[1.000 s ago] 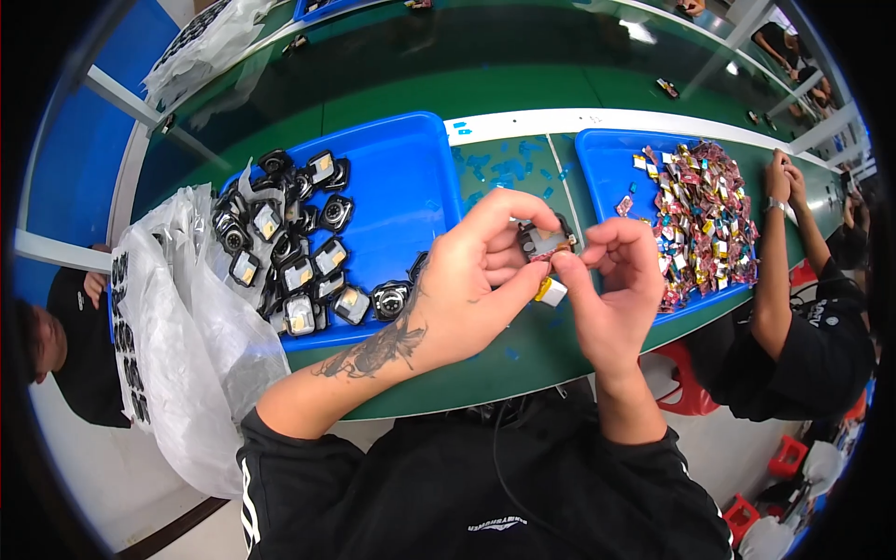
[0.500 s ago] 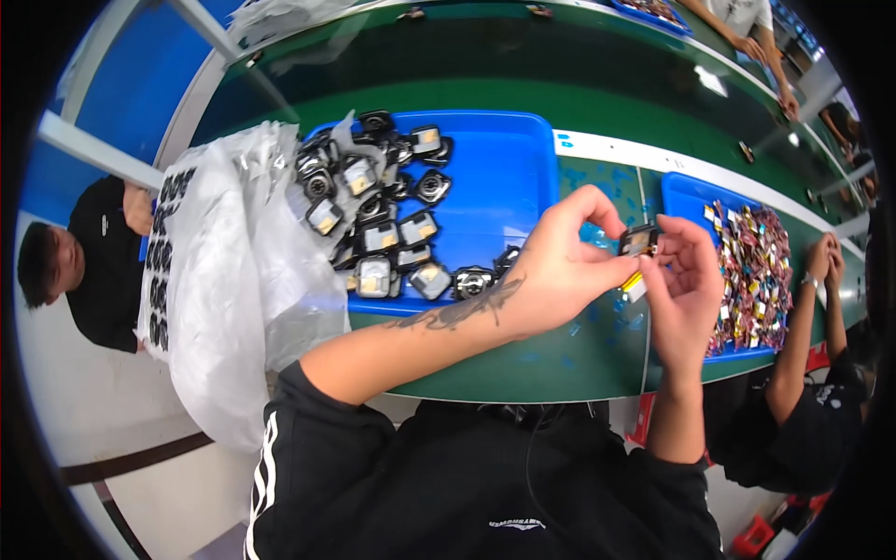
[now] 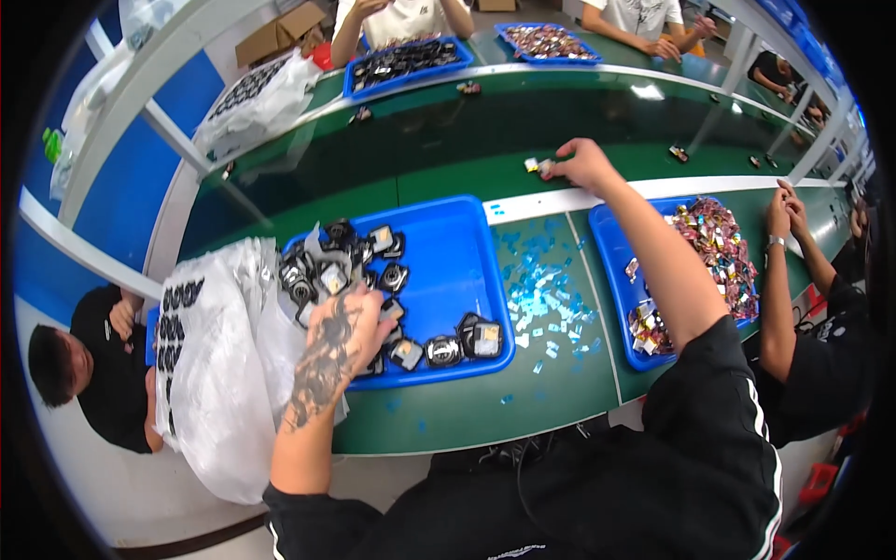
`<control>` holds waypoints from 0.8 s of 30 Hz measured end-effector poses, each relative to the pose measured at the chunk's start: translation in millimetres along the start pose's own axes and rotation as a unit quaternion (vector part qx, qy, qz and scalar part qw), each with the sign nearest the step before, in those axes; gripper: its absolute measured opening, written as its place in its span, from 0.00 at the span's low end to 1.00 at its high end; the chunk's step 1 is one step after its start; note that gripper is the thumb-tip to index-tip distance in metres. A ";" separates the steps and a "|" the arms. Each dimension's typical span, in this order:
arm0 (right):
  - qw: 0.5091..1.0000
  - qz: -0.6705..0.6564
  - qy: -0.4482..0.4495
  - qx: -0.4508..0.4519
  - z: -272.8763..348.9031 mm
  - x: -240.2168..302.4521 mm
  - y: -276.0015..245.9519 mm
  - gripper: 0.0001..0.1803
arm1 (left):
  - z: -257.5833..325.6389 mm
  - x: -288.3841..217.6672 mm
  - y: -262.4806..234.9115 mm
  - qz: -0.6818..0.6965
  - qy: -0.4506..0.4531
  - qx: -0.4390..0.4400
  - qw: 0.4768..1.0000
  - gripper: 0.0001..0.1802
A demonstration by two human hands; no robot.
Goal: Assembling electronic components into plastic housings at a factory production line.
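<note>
My left hand (image 3: 359,322) reaches into the left blue tray (image 3: 490,271), its fingers curled down among black casings (image 3: 394,277). The fingertips are hidden, so what they grip cannot be made out. Some casings show a round dial-like face, others a squarish pale back. My right arm is stretched across to the green belt (image 3: 429,177). There my right hand (image 3: 586,166) pinches a small dark device (image 3: 548,170) with a whitish and yellow part at its left end, low over or on the belt.
A second blue tray (image 3: 611,280) holds a heap of small battery packs (image 3: 714,247). Blue and clear film scraps (image 3: 541,299) litter the table between the trays. A white plastic bag (image 3: 219,373) stands left. Single devices (image 3: 679,153) lie along the belt; co-workers sit around.
My hands have parted. The right one has carried the device forward to the belt; the left has gone down into the left tray. The view has shifted, showing more of the far side.
</note>
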State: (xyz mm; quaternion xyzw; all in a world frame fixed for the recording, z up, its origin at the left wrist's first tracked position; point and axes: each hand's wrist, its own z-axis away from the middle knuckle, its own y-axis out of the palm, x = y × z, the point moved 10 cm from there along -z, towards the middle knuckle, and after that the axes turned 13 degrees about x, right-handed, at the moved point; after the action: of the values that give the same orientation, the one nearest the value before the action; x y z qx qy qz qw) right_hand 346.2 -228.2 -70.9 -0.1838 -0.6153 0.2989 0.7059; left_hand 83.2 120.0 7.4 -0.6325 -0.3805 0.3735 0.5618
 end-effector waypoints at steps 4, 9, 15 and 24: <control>0.997 0.067 -0.013 -0.036 8.7 2.0 -9.7 0.27 | -20.7 10.2 16.1 0.013 -0.113 0.151 0.982 0.24; 0.986 0.066 -0.127 -0.085 56.9 31.5 -54.9 0.17 | -35.0 2.9 8.3 0.046 -0.064 0.089 0.993 0.16; 0.934 0.323 -0.040 -0.146 146.3 -35.1 -167.1 0.22 | -59.4 -30.1 5.2 0.289 -0.004 0.113 0.951 0.11; 0.941 0.321 0.044 -0.096 197.7 -71.8 -132.5 0.32 | -88.2 -96.7 10.7 0.662 0.022 0.101 0.742 0.06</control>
State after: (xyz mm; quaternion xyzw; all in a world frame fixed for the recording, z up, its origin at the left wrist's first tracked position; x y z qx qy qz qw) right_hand 174.1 -396.1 -7.6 -0.4509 -0.5180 0.4409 0.5779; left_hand 121.6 -5.6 9.1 -0.6727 0.1867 0.6737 0.2422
